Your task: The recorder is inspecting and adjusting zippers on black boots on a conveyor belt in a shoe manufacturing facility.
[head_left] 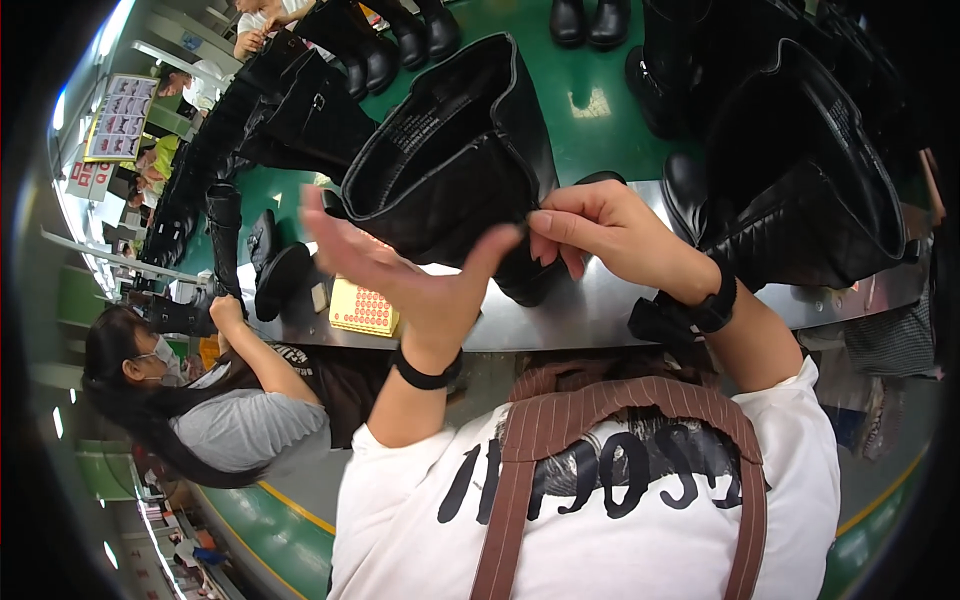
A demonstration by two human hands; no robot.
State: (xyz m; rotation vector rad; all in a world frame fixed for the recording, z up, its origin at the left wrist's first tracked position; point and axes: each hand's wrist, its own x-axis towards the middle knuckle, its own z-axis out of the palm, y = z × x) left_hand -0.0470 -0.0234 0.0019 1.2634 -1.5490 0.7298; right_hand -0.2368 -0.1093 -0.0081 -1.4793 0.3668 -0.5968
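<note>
A tall black boot (470,195) stands before me on the bench, its wide shaft opening tipped toward me and the lining showing. My right hand (605,230) is at the right side of its shaft, thumb and forefinger pinched together against the leather. Whatever sits between those fingertips is too small to make out. My left hand (400,285) is raised in front of the shaft, fingers spread and smeared by motion, its thumb pointing toward the right hand's fingertips. It appears to hold nothing.
Another tall black boot (800,190) stands close on the right. A yellow sheet with red round stickers (362,308) lies near the metal bench edge (590,325). More black boots (590,20) stand on the green surface (590,105). A co-worker (240,410) sits at left.
</note>
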